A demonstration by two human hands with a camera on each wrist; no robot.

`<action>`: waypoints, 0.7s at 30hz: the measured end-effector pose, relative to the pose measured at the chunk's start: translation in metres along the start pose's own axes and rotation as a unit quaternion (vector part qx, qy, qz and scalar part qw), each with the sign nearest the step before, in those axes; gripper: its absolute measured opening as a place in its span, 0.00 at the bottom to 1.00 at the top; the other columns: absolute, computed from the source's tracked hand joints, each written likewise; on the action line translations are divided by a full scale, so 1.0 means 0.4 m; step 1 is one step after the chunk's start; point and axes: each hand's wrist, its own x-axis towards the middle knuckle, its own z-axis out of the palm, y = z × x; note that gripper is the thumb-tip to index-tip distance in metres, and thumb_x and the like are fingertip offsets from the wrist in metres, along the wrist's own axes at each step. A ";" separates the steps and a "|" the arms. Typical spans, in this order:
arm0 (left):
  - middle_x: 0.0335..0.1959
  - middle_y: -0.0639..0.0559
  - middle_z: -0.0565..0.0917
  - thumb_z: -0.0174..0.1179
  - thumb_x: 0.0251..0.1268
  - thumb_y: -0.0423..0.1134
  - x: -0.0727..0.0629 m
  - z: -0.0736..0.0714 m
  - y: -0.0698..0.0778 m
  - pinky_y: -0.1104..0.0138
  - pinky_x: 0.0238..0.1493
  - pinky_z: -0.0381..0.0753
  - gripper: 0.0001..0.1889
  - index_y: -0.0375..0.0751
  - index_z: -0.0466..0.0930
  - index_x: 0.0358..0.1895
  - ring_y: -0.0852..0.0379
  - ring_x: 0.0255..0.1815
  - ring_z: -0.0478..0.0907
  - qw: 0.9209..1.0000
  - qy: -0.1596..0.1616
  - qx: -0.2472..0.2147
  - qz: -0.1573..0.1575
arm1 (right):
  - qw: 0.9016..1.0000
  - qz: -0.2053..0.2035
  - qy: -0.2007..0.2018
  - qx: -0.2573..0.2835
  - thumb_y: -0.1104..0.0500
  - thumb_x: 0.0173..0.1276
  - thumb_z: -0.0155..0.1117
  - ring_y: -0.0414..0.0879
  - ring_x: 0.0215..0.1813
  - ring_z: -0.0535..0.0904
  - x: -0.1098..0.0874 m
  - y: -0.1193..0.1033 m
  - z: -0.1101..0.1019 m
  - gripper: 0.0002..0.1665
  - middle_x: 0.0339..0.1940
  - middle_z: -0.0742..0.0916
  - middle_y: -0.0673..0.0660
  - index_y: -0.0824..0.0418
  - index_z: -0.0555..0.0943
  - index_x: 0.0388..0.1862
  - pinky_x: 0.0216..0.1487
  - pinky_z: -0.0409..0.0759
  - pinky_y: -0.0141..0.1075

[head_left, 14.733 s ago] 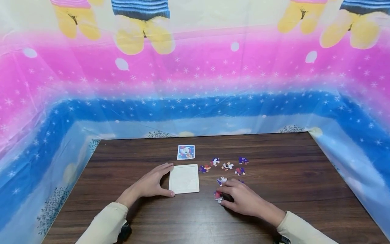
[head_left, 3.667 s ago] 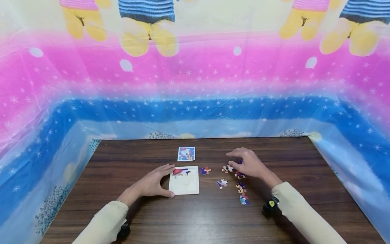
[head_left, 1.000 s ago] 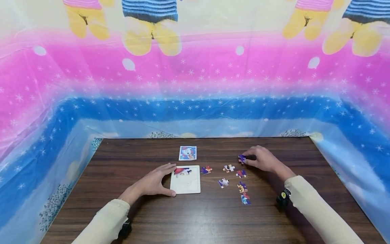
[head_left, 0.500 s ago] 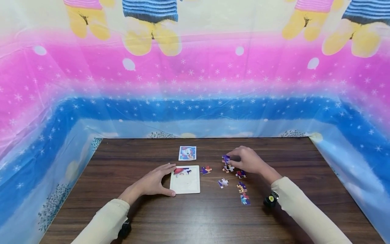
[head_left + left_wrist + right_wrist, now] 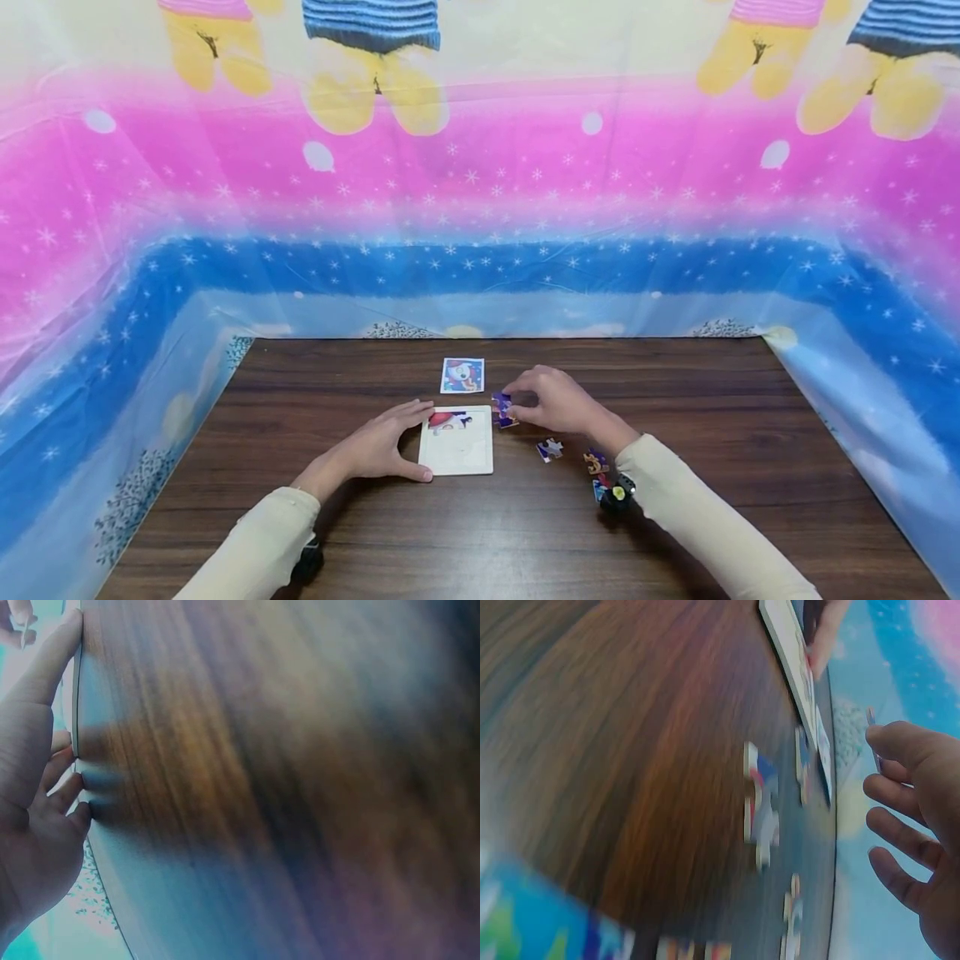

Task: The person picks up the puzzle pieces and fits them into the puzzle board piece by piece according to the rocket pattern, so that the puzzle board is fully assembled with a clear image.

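Note:
My left hand rests along the left side of a white puzzle tray, thumb and fingers spread against its edge. At the tray's upper left lies a fitted portion of the picture, red and white. Beyond the tray's right edge, my right hand pinches a purple puzzle piece between thumb and fingers. That piece appears edge-on in the right wrist view, raised off the table. An orange-and-purple piece lies just below it, partly covered. In the left wrist view, my left hand has its fingertips at the tray's side.
A small picture card lies behind the tray. Loose pieces on the dark wood table include a white-and-purple one, a yellow-and-purple one and a blue-red one beside the right wrist. A patterned cloth surrounds the table.
My right hand has carried the purple piece leftward from the right side of the table to beside the tray. It now hides two loose pieces. My left hand has stayed put.

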 end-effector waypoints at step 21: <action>0.82 0.51 0.59 0.74 0.50 0.67 0.002 0.001 -0.004 0.42 0.75 0.60 0.56 0.47 0.60 0.81 0.46 0.83 0.51 1.000 -0.002 -0.003 -0.004 | 0.998 -0.023 -0.056 -0.017 0.46 0.70 0.70 0.48 0.57 0.82 0.069 -0.045 0.076 0.19 0.55 0.88 0.52 0.54 0.89 0.55 0.59 0.81 0.45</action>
